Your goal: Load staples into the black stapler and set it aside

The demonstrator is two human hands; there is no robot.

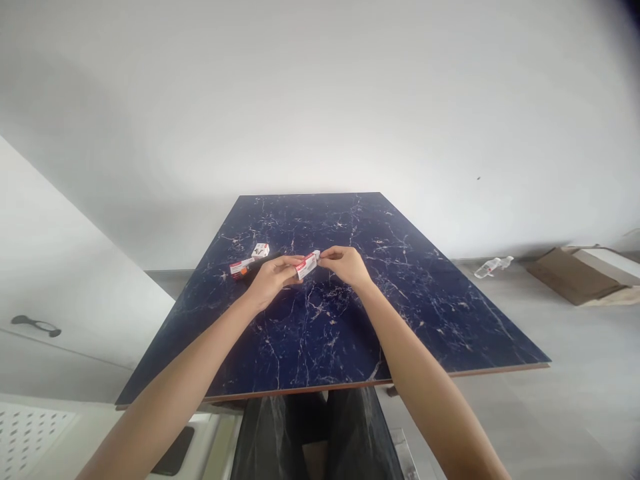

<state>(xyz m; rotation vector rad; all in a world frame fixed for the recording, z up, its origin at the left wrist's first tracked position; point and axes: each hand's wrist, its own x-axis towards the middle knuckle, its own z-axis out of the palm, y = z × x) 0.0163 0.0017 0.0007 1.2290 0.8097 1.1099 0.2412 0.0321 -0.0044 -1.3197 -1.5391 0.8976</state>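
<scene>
A small red-and-white carton (306,265) is held above the dark blue marbled table (410,313). My left hand (273,278) grips its near end. The fingers of my right hand (346,264) pinch the carton's far end, at its flap. Left of my hands, two more small boxes lie on the table: a red-and-white one (240,268) and a white one (261,251) just behind it.
A white wall stands behind the table. A plastic bottle (493,267) lies on the grey floor at the right, with flat cardboard (575,275) further right. A white cabinet door with a dark handle (36,325) is at the left.
</scene>
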